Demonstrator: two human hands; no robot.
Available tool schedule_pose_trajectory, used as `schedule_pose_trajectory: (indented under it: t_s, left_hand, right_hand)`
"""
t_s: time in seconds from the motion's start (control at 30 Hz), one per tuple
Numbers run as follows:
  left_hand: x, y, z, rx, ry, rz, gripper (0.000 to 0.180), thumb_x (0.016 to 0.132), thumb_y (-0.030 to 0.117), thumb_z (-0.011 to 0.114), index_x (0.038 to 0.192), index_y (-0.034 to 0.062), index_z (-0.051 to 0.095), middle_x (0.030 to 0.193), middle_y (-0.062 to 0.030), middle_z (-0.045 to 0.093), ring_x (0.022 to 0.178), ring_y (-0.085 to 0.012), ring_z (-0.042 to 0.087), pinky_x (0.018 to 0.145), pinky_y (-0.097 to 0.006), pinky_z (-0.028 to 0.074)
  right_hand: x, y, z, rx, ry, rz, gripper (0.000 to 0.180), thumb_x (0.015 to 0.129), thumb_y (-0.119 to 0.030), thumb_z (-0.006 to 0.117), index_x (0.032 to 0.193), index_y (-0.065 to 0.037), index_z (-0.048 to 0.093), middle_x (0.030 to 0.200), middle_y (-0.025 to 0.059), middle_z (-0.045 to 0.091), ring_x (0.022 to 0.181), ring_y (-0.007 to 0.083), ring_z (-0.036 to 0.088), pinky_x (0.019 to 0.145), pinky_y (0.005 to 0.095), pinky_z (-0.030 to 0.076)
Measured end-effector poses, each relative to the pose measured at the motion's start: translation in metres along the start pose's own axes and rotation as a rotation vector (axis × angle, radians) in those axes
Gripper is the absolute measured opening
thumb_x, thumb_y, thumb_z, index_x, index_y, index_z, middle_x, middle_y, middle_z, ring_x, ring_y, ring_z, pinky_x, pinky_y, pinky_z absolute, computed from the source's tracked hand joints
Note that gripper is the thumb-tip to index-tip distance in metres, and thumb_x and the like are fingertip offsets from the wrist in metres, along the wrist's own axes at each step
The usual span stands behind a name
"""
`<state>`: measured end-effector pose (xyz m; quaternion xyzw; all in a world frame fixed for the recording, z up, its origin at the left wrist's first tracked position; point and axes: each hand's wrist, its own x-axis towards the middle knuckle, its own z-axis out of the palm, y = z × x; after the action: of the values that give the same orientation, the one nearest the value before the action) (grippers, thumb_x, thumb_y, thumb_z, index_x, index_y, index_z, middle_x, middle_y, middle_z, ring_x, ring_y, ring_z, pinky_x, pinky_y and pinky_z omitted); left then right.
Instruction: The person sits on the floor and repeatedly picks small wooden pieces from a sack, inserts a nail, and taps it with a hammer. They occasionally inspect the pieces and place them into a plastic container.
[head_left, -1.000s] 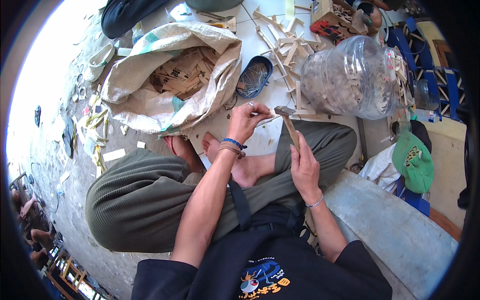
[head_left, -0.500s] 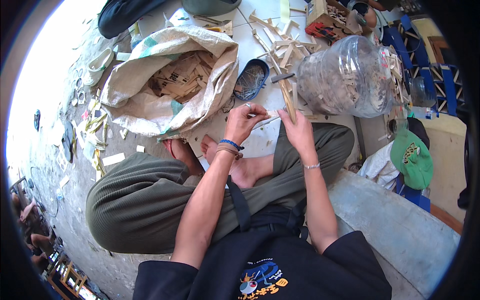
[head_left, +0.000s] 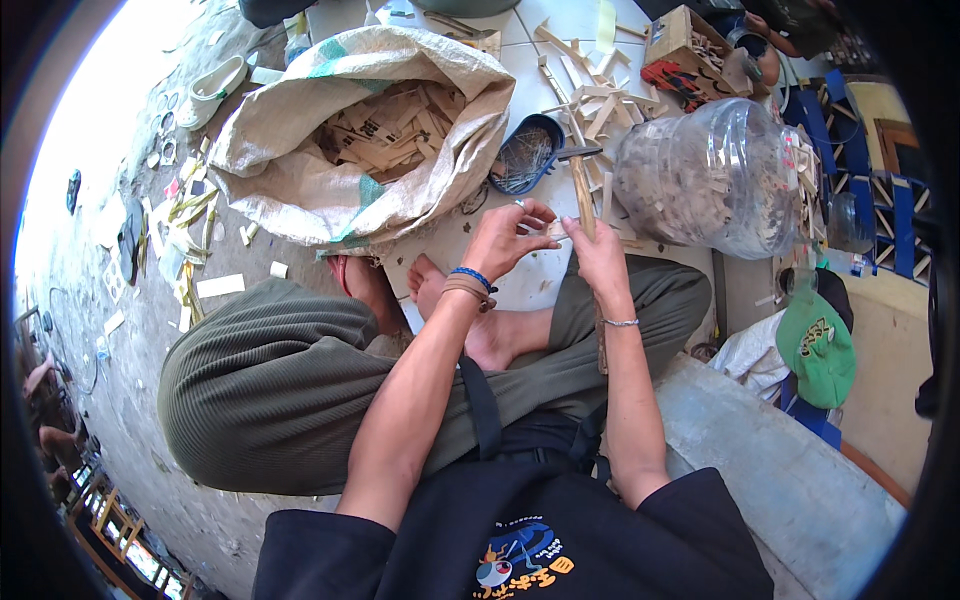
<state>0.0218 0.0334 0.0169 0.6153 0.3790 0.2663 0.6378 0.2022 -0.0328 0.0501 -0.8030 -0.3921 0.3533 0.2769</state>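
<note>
Pale tiles [head_left: 540, 285] lie in front of you, with grey concrete [head_left: 260, 485] on your left and a grey board [head_left: 780, 460] low on your right. You sit with legs folded in dark green trousers [head_left: 270, 390], a bare foot [head_left: 490, 340] on the tiles between them. Your right hand [head_left: 602, 260] is closed round the wooden handle of a hammer [head_left: 581, 190]; its head is up and away from you, and the handle's lower end runs down beside your wrist. Your left hand [head_left: 508, 237] is partly curled, thumb and forefinger a little apart and turned toward the right hand. A small pale piece [head_left: 556, 230] sits between the two hands, by their fingertips; you cannot tell which of them grips it. Just beyond the left hand is a blue tub [head_left: 541, 121] of nails, between a wide-mouthed sack [head_left: 260, 155] full of wood scraps [head_left: 385, 135] and a clear jug [head_left: 700, 180] on its side with more wood in it. Sticks [head_left: 600, 105] lie heaped past the hammer, near a box [head_left: 668, 42]. A green cap [head_left: 815, 335] rests on the far right.
</note>
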Motion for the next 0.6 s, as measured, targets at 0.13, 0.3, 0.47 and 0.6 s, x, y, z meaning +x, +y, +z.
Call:
schedule_pose_trajectory:
  t_s: [0.13,0.3,0.47,0.6]
  left_hand:
    - [0.0004,-0.0067,0.0012,-0.032,0.001,0.009,0.04,0.083,0.017,0.09,0.116,0.0015,0.073,0.11,-0.0121,0.077,0.105,-0.0209,0.075,0.09,-0.034,0.062]
    - [0.0009,-0.011,0.0037,0.044,0.024,0.016,0.035,0.085,0.013,0.088,0.114,0.0003,0.074,0.107,-0.0131,0.078,0.102,-0.0219,0.077,0.089,-0.034,0.062]
    - [0.0009,-0.0097,0.0056,0.034,0.039,0.024,0.033,0.085,0.012,0.087,0.113,-0.001,0.075,0.103,-0.0137,0.08,0.099,-0.0222,0.078,0.085,-0.034,0.063]
    - [0.0001,-0.0092,0.0056,0.026,0.049,0.034,0.032,0.087,0.011,0.085,0.114,-0.0016,0.074,0.104,-0.0144,0.08,0.101,-0.0229,0.078,0.085,-0.034,0.063]
  right_hand:
    - [-0.0009,-0.0014,-0.0003,-0.014,-0.005,0.02,0.04,0.102,-0.041,0.07,0.09,-0.003,0.066,0.062,-0.0058,0.049,0.05,0.0053,0.043,0.044,0.0279,0.034]
    - [0.0003,0.0004,0.0001,-0.027,0.012,-0.006,0.04,0.102,-0.041,0.07,0.09,-0.004,0.067,0.063,-0.006,0.049,0.052,0.0053,0.042,0.046,0.0283,0.034]
    - [0.001,0.0014,-0.0023,-0.055,-0.002,0.018,0.048,0.099,-0.045,0.071,0.102,0.002,0.072,0.074,0.0155,0.067,0.07,0.0222,0.063,0.068,0.0397,0.051]
    - [0.0011,0.0018,-0.0015,-0.033,0.004,0.0,0.047,0.099,-0.045,0.071,0.104,0.002,0.073,0.075,0.0154,0.068,0.07,0.0225,0.063,0.069,0.0394,0.051]
